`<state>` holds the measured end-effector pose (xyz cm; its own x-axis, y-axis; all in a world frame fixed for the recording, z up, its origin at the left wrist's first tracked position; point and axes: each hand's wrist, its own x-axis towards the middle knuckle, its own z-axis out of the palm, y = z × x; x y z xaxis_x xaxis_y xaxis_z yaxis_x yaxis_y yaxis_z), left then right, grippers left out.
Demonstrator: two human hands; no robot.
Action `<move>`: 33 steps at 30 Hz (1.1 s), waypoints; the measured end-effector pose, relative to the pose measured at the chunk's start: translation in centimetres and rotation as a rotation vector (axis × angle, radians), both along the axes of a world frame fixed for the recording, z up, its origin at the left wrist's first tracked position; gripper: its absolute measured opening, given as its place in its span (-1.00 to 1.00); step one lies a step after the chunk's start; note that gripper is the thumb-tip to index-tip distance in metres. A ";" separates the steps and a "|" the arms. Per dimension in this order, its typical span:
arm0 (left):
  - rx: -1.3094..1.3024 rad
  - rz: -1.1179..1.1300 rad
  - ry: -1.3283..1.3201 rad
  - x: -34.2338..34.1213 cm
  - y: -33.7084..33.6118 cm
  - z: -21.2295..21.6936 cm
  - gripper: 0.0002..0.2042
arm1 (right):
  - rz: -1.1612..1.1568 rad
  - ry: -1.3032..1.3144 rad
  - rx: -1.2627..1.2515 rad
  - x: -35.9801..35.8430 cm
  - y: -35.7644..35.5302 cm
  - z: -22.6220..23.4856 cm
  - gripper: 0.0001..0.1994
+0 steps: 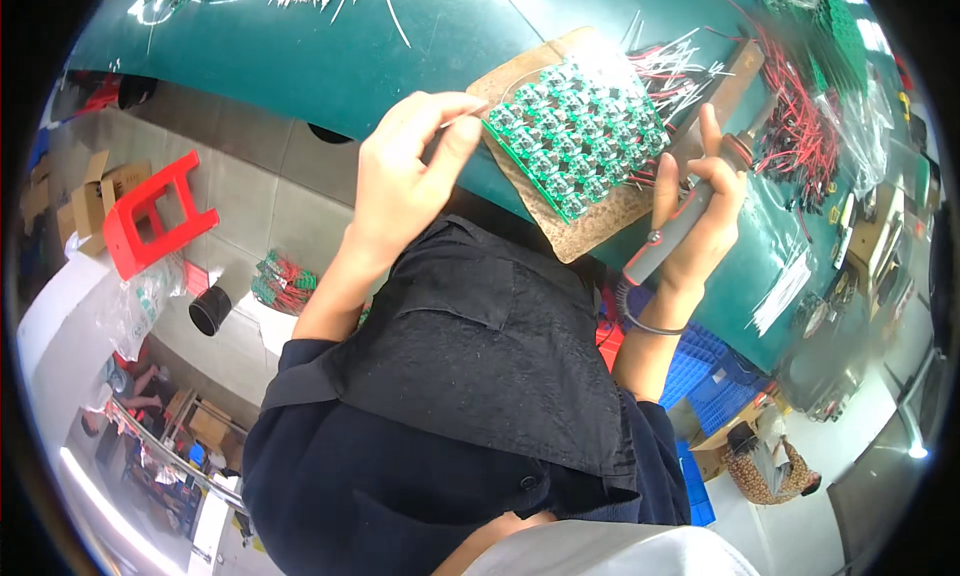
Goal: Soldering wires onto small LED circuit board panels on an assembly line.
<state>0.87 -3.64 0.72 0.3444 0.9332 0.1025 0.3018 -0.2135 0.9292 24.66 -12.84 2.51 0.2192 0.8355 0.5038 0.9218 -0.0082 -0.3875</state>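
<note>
A green panel of circuit boards, packed with small repeated parts, lies on a worn brown board at the table's front edge. My left hand is at the panel's left corner, thumb and forefinger pinched on a thin pale wire that arcs over the panel's far side. To the right of the panel, my right hand holds a soldering iron by its grey handle, its front end pointing up and away from the panel. A cord runs down from the handle's back end past my wrist.
Red and white wires lie behind the panel, beside a wooden strip. More red wires and clear plastic bags are at the right. White wires lie nearer. A red stool stands at the left; another person is at lower right.
</note>
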 end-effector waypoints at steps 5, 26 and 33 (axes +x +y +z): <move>-0.096 0.046 0.032 1.2 -0.7 0.5 -0.82 | 0.062 0.026 -0.023 -0.6 0.4 -0.6 -0.69; -0.317 -0.028 -0.206 1.1 1.2 -0.3 -0.80 | 0.131 0.059 -0.087 1.1 -0.2 -1.1 -0.71; -0.293 -0.047 -0.139 1.3 1.4 -0.3 -0.79 | 0.091 -0.034 -0.076 1.0 -0.4 -0.7 -0.68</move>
